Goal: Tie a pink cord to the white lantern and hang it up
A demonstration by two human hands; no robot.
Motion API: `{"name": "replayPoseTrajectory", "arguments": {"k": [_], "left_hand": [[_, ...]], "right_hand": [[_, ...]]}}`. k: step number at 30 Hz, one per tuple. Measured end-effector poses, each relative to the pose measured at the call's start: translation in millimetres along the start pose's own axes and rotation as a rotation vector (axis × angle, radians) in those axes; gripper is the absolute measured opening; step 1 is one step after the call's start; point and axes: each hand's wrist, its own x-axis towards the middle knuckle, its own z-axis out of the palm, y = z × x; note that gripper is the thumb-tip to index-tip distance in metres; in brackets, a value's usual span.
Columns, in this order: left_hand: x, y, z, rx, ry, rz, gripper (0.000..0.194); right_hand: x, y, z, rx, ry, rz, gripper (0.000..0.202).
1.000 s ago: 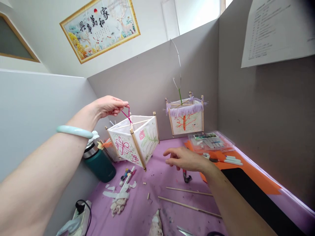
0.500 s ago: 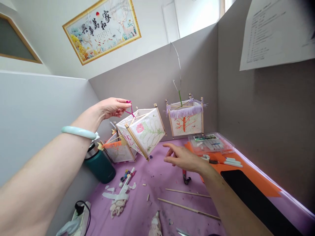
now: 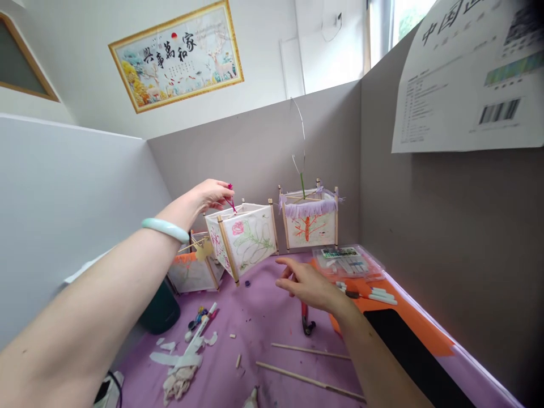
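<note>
Four large brush characters, 家和萬事興 in part readable, run across the gold-framed painting (image 3: pixel 176 55) on the wall, and a printed sheet (image 3: pixel 471 85) with a barcode hangs on the grey partition. Below them the left hand (image 3: pixel 211 194) pinches the red string (image 3: pixel 232 202) of a paper lantern (image 3: pixel 243 238), which hangs tilted just under its fingers above the purple table (image 3: pixel 259 328). Beside the lantern's lower right, apart from it, the right hand (image 3: pixel 308 286) hovers open, holding nothing.

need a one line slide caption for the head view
Left hand lifts a white paper lantern with wooden corner sticks by its pink cord; open right hand hovers over the purple tabletop.
</note>
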Motion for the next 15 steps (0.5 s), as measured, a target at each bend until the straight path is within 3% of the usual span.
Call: {"name": "replayPoseTrajectory", "arguments": {"k": [4,12,15], "left_hand": [[-2,3,12.1,-0.003,-0.063,0.001,0.017],[-6,7,22.5,-0.055,-0.006,-0.009,0.010],[2,4,26.0,-0.066,0.018,-0.004,0.012]], "right_hand": [[1,4,-3,0.017,0.049,-0.010,0.044],[5,8,-1,0.057,0.108,0.024,0.040],[7,6,-8,0.122,0.228,-0.010,0.036]]}}
